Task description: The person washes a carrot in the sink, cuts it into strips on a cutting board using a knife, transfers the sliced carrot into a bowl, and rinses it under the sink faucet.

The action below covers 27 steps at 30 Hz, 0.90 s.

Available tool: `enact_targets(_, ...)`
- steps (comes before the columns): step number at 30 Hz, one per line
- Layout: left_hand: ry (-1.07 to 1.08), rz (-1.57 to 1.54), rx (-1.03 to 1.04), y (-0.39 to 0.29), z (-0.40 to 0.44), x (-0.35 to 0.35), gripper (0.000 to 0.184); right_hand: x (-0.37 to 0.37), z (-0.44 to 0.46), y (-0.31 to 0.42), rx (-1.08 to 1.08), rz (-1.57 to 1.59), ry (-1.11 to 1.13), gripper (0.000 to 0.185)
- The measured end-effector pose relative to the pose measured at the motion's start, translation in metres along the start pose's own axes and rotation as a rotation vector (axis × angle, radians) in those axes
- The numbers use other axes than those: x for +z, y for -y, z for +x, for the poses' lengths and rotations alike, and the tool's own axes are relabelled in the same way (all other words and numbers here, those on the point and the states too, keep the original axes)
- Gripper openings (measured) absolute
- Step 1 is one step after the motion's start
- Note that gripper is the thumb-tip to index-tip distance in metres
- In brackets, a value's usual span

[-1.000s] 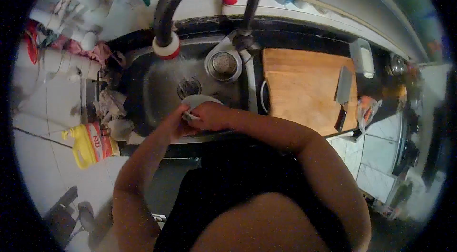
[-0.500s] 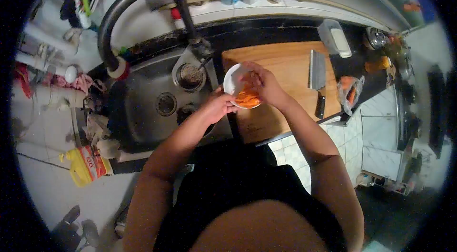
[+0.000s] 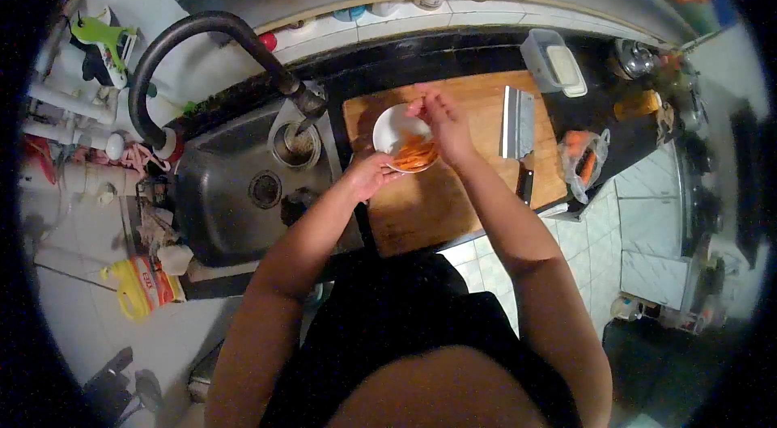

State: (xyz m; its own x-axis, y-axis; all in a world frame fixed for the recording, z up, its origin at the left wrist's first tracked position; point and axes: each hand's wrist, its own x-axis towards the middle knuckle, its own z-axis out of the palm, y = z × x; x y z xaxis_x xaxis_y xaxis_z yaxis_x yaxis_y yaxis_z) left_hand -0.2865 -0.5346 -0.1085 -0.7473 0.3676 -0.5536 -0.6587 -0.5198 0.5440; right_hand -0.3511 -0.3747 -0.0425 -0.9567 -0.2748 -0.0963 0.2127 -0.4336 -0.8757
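Note:
My left hand (image 3: pixel 373 175) is closed on the lower left rim of a white bowl (image 3: pixel 389 129), held over the wooden cutting board (image 3: pixel 421 216). Orange strips (image 3: pixel 414 154) lie in the lower right part of the bowl. Just above the bowl's right rim is my right hand (image 3: pixel 441 116), its fingers drawn together; what they hold, if anything, is too small to tell. A cleaver (image 3: pixel 516 125) with a black handle rests on the right part of the board.
Left of the board is a steel sink (image 3: pixel 218 201) with a strainer cup (image 3: pixel 295 145) and a dark curved faucet (image 3: pixel 210 19). To the right are a plastic container (image 3: pixel 554 64) and a bag with orange pieces (image 3: pixel 584 161). A yellow jug (image 3: pixel 137 289) stands lower left.
The bowl has come from the sink to above the board, and the orange strips now show in it. My right hand has risen from inside the bowl to its upper right rim. The view has shifted right.

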Motion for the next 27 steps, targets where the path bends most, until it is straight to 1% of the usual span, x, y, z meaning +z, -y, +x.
enact_targets(1,-0.011,0.004,0.004,0.002,0.000,-0.002,0.035,-0.005,0.003,0.001,-0.011,-0.109,0.045,0.021)
enact_targets(4,0.084,-0.078,-0.064,0.004,0.009,-0.016,0.034,-0.028,0.009,-0.005,0.023,-0.952,0.466,0.023)
enact_targets(5,0.067,-0.054,-0.056,0.006,0.010,-0.020,0.034,-0.034,0.009,-0.007,0.033,-0.880,0.468,0.023)
enact_targets(7,0.035,-0.009,-0.042,0.002,-0.003,-0.010,0.035,-0.022,-0.003,0.010,0.059,-0.739,0.470,0.024)
enact_targets(10,-0.323,0.265,0.061,-0.009,-0.029,0.004,0.037,0.008,-0.019,0.041,0.080,-0.451,0.457,0.031)
enact_targets(13,-0.538,0.386,0.574,-0.013,-0.049,0.011,0.032,0.028,-0.023,0.055,0.108,-0.442,0.437,0.031)
enact_targets(16,-0.421,0.593,0.774,-0.036,-0.070,0.020,0.027,0.046,-0.027,0.067,0.093,-0.423,0.493,0.031)
enact_targets(17,-0.378,0.587,0.865,-0.041,-0.079,0.032,0.021,0.050,-0.028,0.068,0.081,-0.424,0.506,0.031)
enact_targets(20,-0.270,0.627,0.925,-0.052,-0.090,0.051,0.017,0.057,-0.033,0.070,0.067,-0.426,0.526,0.034)
enact_targets(21,-0.273,0.700,0.976,-0.055,-0.089,0.053,0.013,0.058,-0.034,0.072,0.075,-0.428,0.524,0.035)
enact_targets(24,-0.227,0.797,0.984,-0.058,-0.083,0.050,0.012,0.058,-0.034,0.071,0.049,-0.473,0.521,0.036)
enact_targets(27,-0.212,0.780,0.967,-0.056,-0.083,0.050,0.010,0.057,-0.036,0.070,-0.002,-0.508,0.493,0.035)
